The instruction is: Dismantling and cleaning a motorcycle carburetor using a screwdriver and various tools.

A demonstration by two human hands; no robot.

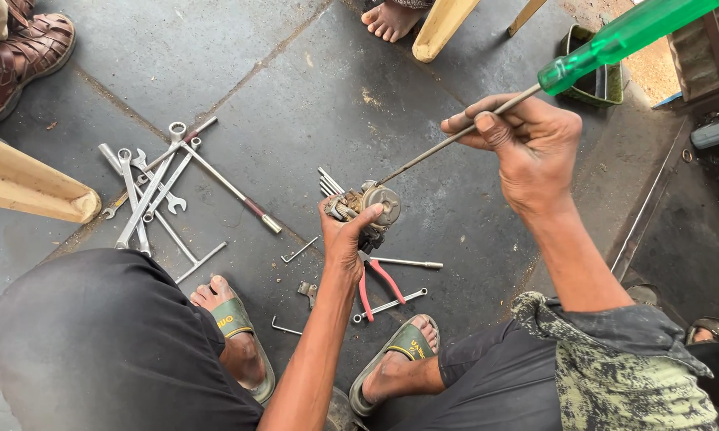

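above the floor, left hand point(345, 239) grips carburetor point(369, 209), right hand point(527, 148) screwdriver point(567, 68).

1. I get even, soft daylight over the whole view; nothing looks dim and nothing is blown out.
2. Shadows are faint and diffuse. I see only a weak dark patch on the stone floor point(312, 88) under the spanners point(148, 187) and beneath the left hand point(345, 239).
3. The brightest spot is the sandy ground at the top right, slightly washed out.
4. The green screwdriver handle point(627, 36) glows translucent, with a thin pale glint along it.
5. Focus is sharp at the centre; the right hand point(531, 148) shows crisp skin detail.
6. Wide-lens stretch bends the edges, and the dark trousers point(96, 343) near the bottom look large and soft.
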